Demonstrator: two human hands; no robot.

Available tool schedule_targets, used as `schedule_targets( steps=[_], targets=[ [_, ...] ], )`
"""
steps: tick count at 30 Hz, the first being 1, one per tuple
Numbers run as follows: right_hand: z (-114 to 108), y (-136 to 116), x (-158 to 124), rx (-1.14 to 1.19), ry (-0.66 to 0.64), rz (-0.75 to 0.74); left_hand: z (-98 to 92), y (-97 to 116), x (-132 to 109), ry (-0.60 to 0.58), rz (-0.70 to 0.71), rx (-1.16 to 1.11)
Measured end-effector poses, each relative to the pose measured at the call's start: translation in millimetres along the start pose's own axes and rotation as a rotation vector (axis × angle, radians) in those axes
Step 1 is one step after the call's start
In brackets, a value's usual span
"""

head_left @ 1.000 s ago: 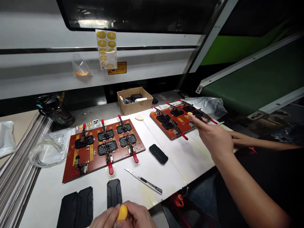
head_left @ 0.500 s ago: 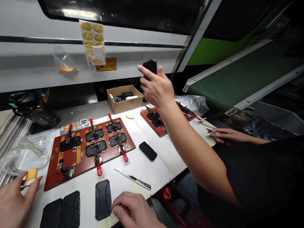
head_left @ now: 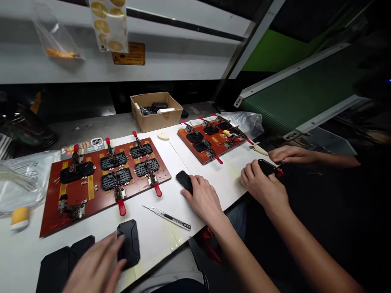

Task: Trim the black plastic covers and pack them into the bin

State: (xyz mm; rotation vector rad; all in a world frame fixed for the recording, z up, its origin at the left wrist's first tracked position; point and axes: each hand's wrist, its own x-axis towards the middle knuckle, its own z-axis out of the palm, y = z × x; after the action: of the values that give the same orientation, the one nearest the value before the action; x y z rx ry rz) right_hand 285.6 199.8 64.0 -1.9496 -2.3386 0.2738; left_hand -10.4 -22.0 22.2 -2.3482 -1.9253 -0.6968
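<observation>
My left hand (head_left: 96, 262), blurred by motion, reaches over the near table with fingers stretched out. Its fingertips overlap the left edge of a flat black plate (head_left: 131, 244) with chamfered corners. More black plates (head_left: 55, 264) lie under and beside that hand. Farther right, my right hand (head_left: 204, 199) has its thumb and fingers around the near end of a small black case (head_left: 182, 178) on the white table. A yellow-and-white block (head_left: 20, 218) lies at the left. Between my hands rests a craft knife (head_left: 168, 218).
A red-brown fixture board (head_left: 104, 201) with red-handled toggle clamps holds black parts. A second fixture board (head_left: 200, 156) stands farther right. Behind are a cardboard box (head_left: 159, 120) and a green conveyor (head_left: 293, 101). At right, a co-worker's hands (head_left: 265, 183) hold a black part (head_left: 266, 167).
My left hand has let go of the yellow-and-white block and moved right to the black plate. My right hand has reached forward to the black case. The co-worker's raised hand has come down.
</observation>
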Motion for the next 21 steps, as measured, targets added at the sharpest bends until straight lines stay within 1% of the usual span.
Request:
schedule_targets(
  steps=[1,3,5,7,8,10,12,13,14,15,17,19,20,21],
  targets=[
    [1,0,4,-0.006,-0.01,0.005,7.5,12,9,-0.067,0.088,0.066],
    [1,1,5,0.008,-0.009,0.017,17.3,24,26,-0.123,0.211,0.168],
    [-3,5,0,0.033,0.019,0.048,19.4,22,35,-0.127,0.24,0.221],
    [-10,11,-8,0.059,0.059,0.098,15.7,12,33,-0.126,0.222,0.238],
    [-14,14,-14,0.114,0.072,0.123,12.8,6,30,-0.126,0.21,0.238],
    [-19,16,-27,0.346,0.061,0.147,6.9,-2,23,-0.12,0.192,0.217],
    [-19,9,-43,0.664,0.025,0.123,2.4,-1,19,-0.093,0.145,0.138],
    [-16,1,-53,0.808,0.002,0.099,1.0,3,18,-0.072,0.091,0.057],
    [-12,-9,-64,0.92,-0.029,0.07,0.2,11,19,-0.056,-0.002,-0.058],
    [-8,-21,-75,1.015,-0.07,0.038,0.0,20,20,-0.056,-0.129,-0.211],
    [2,-48,-99,1.165,-0.192,-0.032,0.4,42,26,-0.097,-0.465,-0.599],
    [9,-71,-118,1.238,-0.316,-0.128,0.6,61,33,-0.18,-0.779,-0.986],
    [11,-79,-124,1.23,-0.368,-0.196,0.0,68,36,-0.207,-0.884,-1.14],
    [11,-84,-127,1.196,-0.409,-0.27,-0.9,73,39,-0.209,-0.955,-1.25]
  ],
)
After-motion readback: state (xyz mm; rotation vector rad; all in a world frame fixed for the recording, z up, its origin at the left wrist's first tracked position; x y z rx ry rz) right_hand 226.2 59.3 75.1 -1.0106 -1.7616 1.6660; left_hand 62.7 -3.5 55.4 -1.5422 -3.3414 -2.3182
